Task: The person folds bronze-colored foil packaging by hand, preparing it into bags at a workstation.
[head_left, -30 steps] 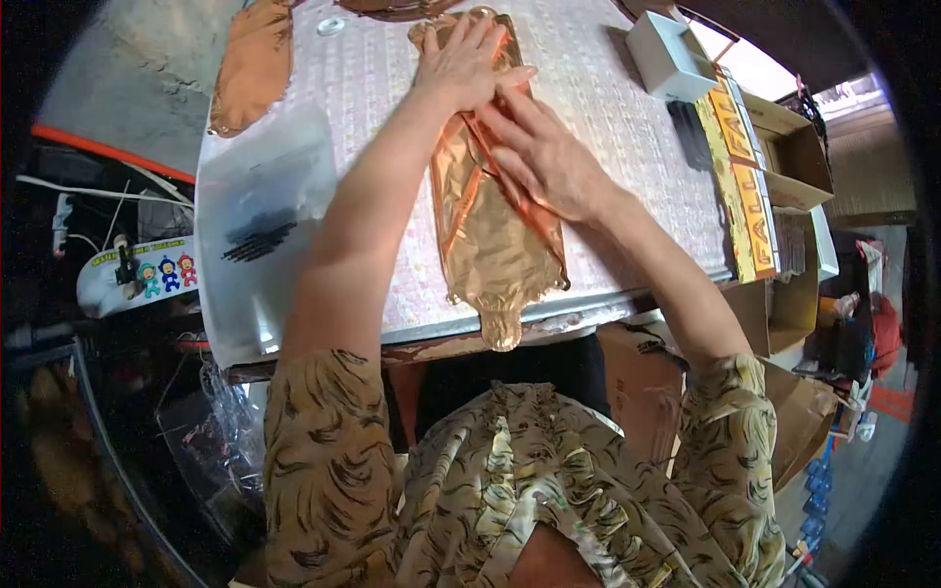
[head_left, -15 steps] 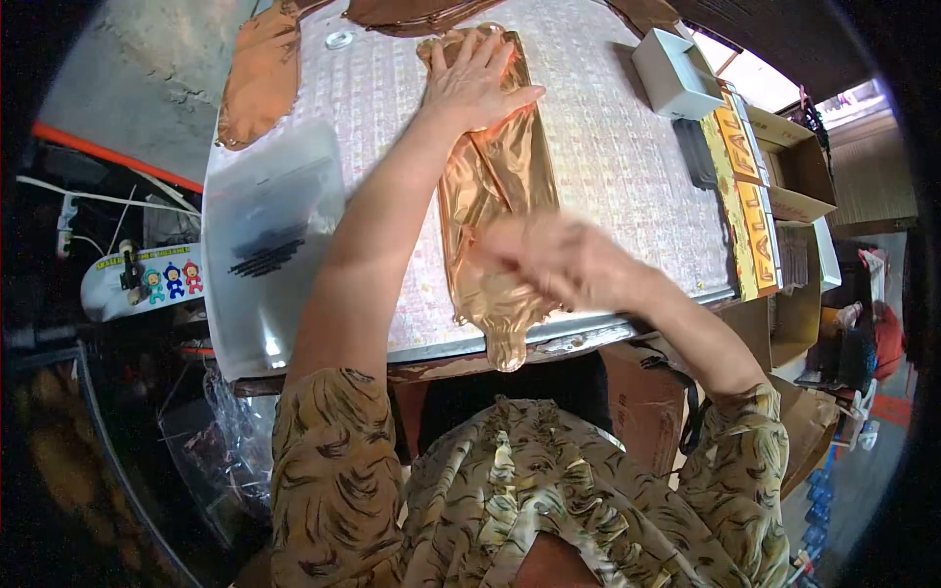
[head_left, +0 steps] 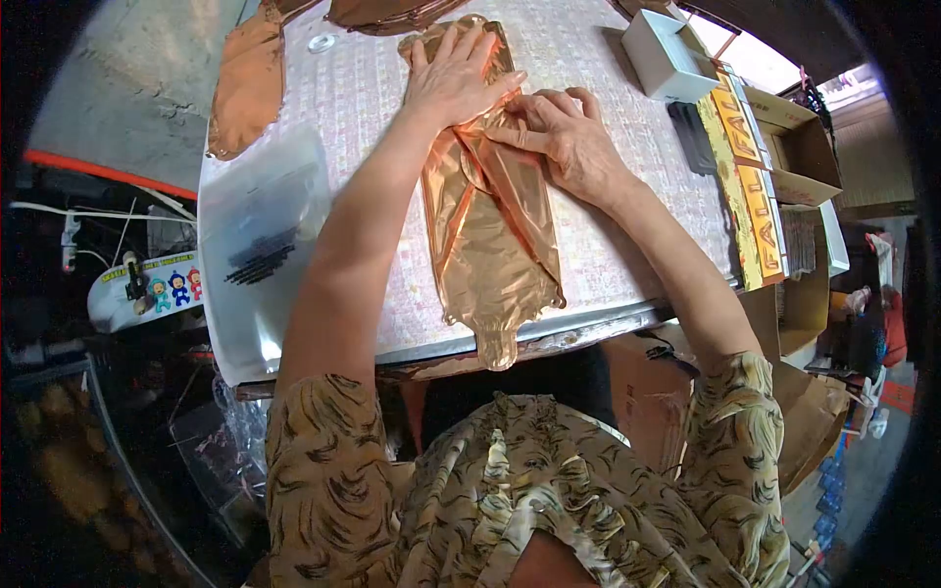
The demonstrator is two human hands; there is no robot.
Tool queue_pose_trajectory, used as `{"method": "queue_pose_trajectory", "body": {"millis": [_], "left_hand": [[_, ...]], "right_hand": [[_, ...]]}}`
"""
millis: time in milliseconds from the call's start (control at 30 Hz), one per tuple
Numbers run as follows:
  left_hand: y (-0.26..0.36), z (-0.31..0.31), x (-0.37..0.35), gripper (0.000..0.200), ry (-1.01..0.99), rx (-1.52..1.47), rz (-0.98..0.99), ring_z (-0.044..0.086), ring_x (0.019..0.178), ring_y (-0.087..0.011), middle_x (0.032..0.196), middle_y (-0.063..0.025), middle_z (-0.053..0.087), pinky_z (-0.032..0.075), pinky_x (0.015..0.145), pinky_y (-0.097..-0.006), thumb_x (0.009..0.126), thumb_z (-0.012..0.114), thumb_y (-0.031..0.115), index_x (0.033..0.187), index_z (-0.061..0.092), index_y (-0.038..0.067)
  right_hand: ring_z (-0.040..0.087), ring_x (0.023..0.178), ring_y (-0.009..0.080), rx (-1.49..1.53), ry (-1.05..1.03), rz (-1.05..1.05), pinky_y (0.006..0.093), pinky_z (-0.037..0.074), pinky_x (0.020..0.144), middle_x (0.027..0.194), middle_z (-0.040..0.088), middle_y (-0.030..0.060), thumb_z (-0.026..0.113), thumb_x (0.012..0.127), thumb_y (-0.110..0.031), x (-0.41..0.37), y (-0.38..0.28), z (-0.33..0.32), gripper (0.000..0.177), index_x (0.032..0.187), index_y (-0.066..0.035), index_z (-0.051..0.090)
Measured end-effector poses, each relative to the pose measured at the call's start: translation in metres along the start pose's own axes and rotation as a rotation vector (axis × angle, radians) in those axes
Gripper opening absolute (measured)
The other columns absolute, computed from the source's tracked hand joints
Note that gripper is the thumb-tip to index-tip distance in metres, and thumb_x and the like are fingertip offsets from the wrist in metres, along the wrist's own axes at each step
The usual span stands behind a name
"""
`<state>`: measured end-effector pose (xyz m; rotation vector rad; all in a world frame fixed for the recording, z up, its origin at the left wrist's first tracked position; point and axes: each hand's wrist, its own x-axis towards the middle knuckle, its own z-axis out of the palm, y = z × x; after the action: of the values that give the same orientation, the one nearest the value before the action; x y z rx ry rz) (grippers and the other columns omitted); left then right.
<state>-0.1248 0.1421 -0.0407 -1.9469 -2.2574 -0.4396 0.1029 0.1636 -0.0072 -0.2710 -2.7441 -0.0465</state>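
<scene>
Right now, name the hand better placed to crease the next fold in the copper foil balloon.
Probably the right hand: fingertips on the fold of the copper-coloured foil balloon; the left hand lies flat, pinning it.

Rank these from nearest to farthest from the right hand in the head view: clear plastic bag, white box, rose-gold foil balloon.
From the right hand:
1. rose-gold foil balloon: touched by the hand, at the table's middle.
2. white box: beyond the hand, at the far right corner.
3. clear plastic bag: farthest, at the left edge.
</scene>
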Motion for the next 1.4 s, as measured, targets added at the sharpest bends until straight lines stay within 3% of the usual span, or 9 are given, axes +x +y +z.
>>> {"method": "queue_pose_trajectory", "body": {"millis": [167,233,267,333,433,933,1000,1133,1400], "left_hand": [[-0.023,-0.021,0.001,0.078,0.079,-0.407,0.019,0.025,0.155,-0.0285,0.167,-0.0086,0.029,0.023,0.123,-0.0583,0.1,0.046,0.065,0.157,0.039,0.012],[-0.035,-0.049,-0.028,0.049,0.133,-0.591,0.163,0.041,0.147,-0.0289,0.158,-0.0119,0.046,0.037,0.118,-0.0478,0.104,0.056,0.033,0.148,0.052,0.011],[-0.042,-0.059,-0.043,0.049,0.13,-0.582,0.167,0.041,0.147,-0.0289,0.158,-0.0119,0.046,0.037,0.118,-0.0478,0.104,0.056,0.033,0.148,0.052,0.011],[-0.049,-0.075,-0.074,0.041,0.086,-0.373,0.435,0.052,0.139,-0.0291,0.145,-0.013,0.059,0.044,0.114,-0.0404,0.097,0.057,0.004,0.137,0.062,0.009],[-0.041,-0.086,-0.107,0.049,-0.041,-0.288,0.485,0.051,0.14,-0.0299,0.145,-0.0094,0.06,0.038,0.119,-0.0415,0.093,0.056,-0.003,0.14,0.062,0.011],[-0.023,-0.115,-0.096,0.051,-0.23,0.086,0.696,0.05,0.138,-0.0324,0.146,-0.0142,0.056,0.042,0.117,-0.0389,0.091,0.052,-0.002,0.14,0.058,0.009],[-0.019,-0.12,-0.091,0.052,-0.269,0.115,0.722,0.049,0.139,-0.0323,0.148,-0.0139,0.054,0.041,0.117,-0.0389,0.09,0.054,-0.002,0.14,0.057,0.009],[-0.014,-0.115,-0.092,0.06,-0.18,-0.081,0.722,0.05,0.138,-0.0323,0.147,-0.0136,0.055,0.042,0.117,-0.0408,0.083,0.065,0.0,0.141,0.057,0.01],[-0.011,-0.092,-0.107,0.054,-0.186,-0.459,0.521,0.053,0.137,-0.0323,0.147,-0.0158,0.057,0.043,0.115,-0.0415,0.09,0.064,0.005,0.143,0.057,0.007]], "right_hand": [[0.052,0.126,0.0255,-0.002,-0.01,0.001,0.0538,0.029,0.112,0.134,0.059,0.006,0.063,0.094,-0.018,-0.001,0.001,0.001,0.043,0.131,-0.038,0.07],[0.052,0.124,0.0234,-0.021,0.003,-0.006,0.0542,0.029,0.11,0.136,0.058,0.0048,0.061,0.094,-0.019,-0.002,0.004,0.006,0.041,0.128,-0.039,0.071],[0.053,0.125,0.0244,0.0,0.021,-0.014,0.0544,0.028,0.112,0.133,0.06,0.0062,0.061,0.094,-0.016,-0.002,0.006,0.009,0.043,0.13,-0.038,0.071],[0.053,0.126,0.0255,0.025,0.044,-0.012,0.0546,0.027,0.113,0.131,0.061,0.0076,0.062,0.094,-0.013,-0.004,0.007,0.01,0.045,0.131,-0.036,0.07],[0.053,0.125,0.0249,0.018,0.077,-0.029,0.0536,0.027,0.113,0.13,0.061,0.0065,0.061,0.093,-0.013,-0.003,0.004,0.007,0.045,0.13,-0.035,0.071],[0.054,0.126,0.0234,0.035,0.057,0.032,0.0542,0.028,0.112,0.13,0.062,0.0024,0.065,0.093,-0.018,-0.006,0.003,0.007,0.044,0.13,-0.04,0.071],[0.052,0.127,0.0265,0.088,0.047,0.019,0.0541,0.024,0.115,0.13,0.06,0.0063,0.05,0.102,-0.025,-0.006,0.005,0.006,0.038,0.132,-0.036,0.07],[0.053,0.125,0.0252,0.102,0.049,0.038,0.0507,0.03,0.111,0.128,0.061,0.0041,0.068,0.087,-0.009,-0.005,0.003,0.006,0.053,0.131,-0.04,0.07],[0.055,0.123,0.0243,0.156,0.091,0.056,0.0483,0.033,0.105,0.129,0.063,0.0021,0.067,0.086,-0.007,-0.005,0.007,0.011,0.052,0.131,-0.033,0.07]]}}
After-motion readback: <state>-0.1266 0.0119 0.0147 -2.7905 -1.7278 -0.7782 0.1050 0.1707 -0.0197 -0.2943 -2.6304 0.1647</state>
